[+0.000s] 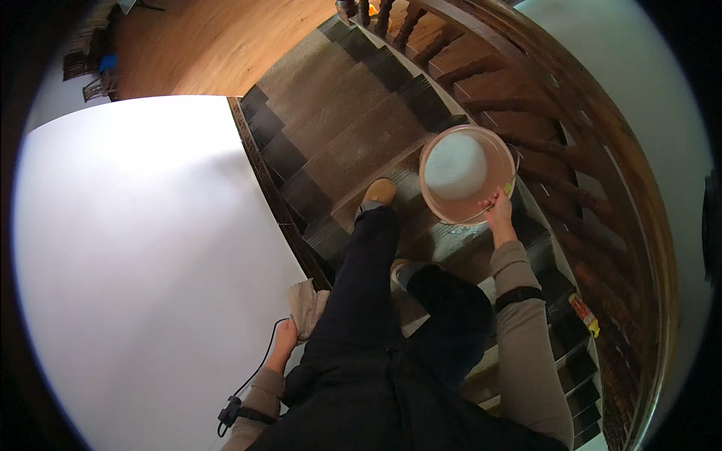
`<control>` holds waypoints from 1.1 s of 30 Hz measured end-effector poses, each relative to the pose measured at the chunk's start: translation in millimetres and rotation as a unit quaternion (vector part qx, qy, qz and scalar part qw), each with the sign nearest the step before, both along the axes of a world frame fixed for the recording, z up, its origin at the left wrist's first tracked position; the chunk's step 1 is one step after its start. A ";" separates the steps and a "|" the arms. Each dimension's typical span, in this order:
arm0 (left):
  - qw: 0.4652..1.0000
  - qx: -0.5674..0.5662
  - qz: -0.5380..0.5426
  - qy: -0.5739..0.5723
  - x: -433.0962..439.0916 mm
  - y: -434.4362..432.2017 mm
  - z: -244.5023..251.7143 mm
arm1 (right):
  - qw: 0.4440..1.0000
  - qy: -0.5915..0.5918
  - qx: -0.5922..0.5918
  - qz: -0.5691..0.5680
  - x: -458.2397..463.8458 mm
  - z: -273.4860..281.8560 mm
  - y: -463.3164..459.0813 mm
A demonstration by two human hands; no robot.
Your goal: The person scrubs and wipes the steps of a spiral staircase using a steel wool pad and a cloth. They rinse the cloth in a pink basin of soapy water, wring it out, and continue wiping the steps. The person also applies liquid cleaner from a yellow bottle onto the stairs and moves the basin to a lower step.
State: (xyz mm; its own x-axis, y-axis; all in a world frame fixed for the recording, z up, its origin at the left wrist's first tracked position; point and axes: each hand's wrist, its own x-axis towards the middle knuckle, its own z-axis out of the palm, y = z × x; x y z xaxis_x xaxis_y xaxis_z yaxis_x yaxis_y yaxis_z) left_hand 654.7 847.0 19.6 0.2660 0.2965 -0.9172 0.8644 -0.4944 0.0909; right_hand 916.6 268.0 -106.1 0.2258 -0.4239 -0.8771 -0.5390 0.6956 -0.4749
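Note:
On the right, my right hand [499,209] grips the handle of a pinkish plastic bucket [489,163] by its near rim. Whitish, cloudy liquid lies at the bottom of the bucket, which is over the stair treads; whether it rests on one cannot be told. Lower left, my left hand [286,332] holds a beige cloth [306,307] that hangs beside my thigh, near the white wall. My feet, in tan slippers [381,191], are on the stairs [361,141] between the two hands.
A curved dark wooden handrail [632,169] with turned balusters [479,70] runs along the right. A red and yellow bottle [584,314] lies at the stair edge below it. The white wall [141,237] borders the left. Wooden flooring [225,45] lies at the foot of the stairs.

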 end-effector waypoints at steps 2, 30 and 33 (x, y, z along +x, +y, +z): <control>0.998 -0.032 0.059 0.009 2.7 -0.5 1.0 | 0.998 0.034 -0.015 -0.050 -4.0 -9.5 -13.5; 0.959 -0.212 -0.114 -0.152 187.4 -157.8 62.4 | 0.925 -0.215 -0.011 0.312 -29.0 61.3 100.2; 0.927 -0.306 -0.140 -0.165 208.5 -206.5 93.4 | 0.924 -0.126 -0.007 0.361 -80.0 113.7 154.0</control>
